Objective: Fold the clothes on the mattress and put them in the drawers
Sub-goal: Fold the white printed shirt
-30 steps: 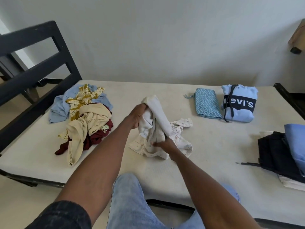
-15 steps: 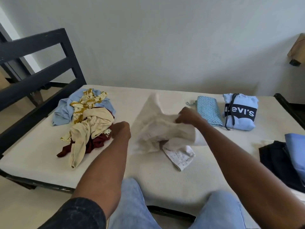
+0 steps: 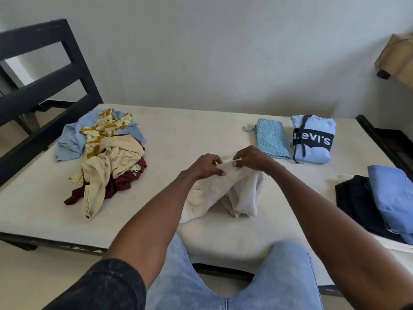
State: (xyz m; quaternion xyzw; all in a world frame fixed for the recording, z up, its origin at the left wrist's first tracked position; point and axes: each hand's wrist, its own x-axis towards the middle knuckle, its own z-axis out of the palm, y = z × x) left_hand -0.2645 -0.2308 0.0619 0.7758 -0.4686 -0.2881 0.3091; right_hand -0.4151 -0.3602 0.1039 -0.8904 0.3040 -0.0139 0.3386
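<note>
A cream-white garment [image 3: 237, 193] hangs bunched over the middle of the pale mattress [image 3: 178, 135]. My left hand [image 3: 205, 167] and my right hand [image 3: 252, 158] pinch its top edge close together, lifting it off the bed. An unfolded pile [image 3: 105, 157] of beige, maroon, mustard-patterned and light blue clothes lies at the left. Folded pieces sit at the far right: a teal zigzag cloth [image 3: 271, 138] and a light blue Levi's hoodie [image 3: 312, 139].
A stack with a blue shirt [image 3: 393, 198] on dark clothing [image 3: 355, 198] lies at the right edge. A black bed frame [image 3: 44, 86] rises at the left, a grey wall behind. My jeans-clad knees [image 3: 223, 283] press the near mattress edge.
My hands were spread apart holding the cream garment wide; now they have come together at its top edge and it hangs bunched below them.
</note>
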